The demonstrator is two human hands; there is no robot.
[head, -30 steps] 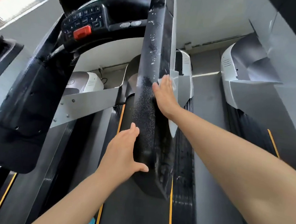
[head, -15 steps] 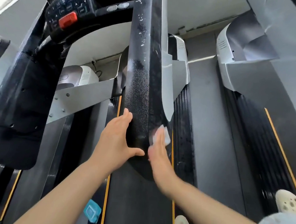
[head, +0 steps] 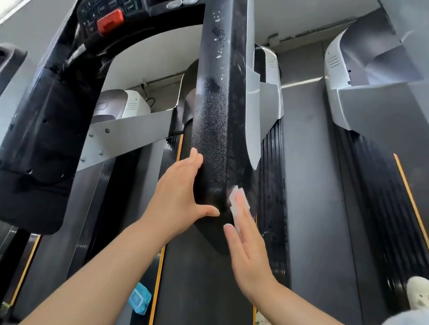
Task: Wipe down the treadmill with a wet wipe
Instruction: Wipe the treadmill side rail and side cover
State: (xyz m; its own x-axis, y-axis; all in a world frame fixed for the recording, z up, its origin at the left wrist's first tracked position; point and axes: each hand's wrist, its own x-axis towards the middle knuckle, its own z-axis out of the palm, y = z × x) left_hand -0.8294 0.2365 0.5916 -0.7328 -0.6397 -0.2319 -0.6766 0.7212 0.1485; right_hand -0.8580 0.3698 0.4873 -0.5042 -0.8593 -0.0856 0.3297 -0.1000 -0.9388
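- Black pebbled plastic is the surface under work: the treadmill's handrail [head: 215,125] runs down the middle of the view, speckled with pale droplets high up and looking damp and mottled on its right face lower down.
- Over the last second the right hand [head: 248,247] has swept from about halfway up the rail to its rounded near end, taking the wet wipe [head: 238,204] with it. In the last half second it has hardly moved along the rail.
- The wipe is now a small white pad trapped between that hand's straight fingers [head: 241,208] and the rail's lower right side; the fingers are flat and extended, pressing rather than curling round it.
- The left hand [head: 178,195] has kept its place on the rail's left side, fingers laid straight along the plastic and thumb hooked under the tip. It steadies the rail and holds nothing.
- My reading: one downward pass along the right face is essentially finished, since the wipe has reached the end of the rail. The droplets higher up and the whole left side under the bracing hand probably still need attention.
- The console [head: 110,8] with its red stop button [head: 110,22] shows no sign of wiping from here, so the job looks far from done.
- A blue packet [head: 139,298] lies on the treadmill's side rail below, near the belt [head: 205,305]; probably the wipe pack, though I cannot read it.
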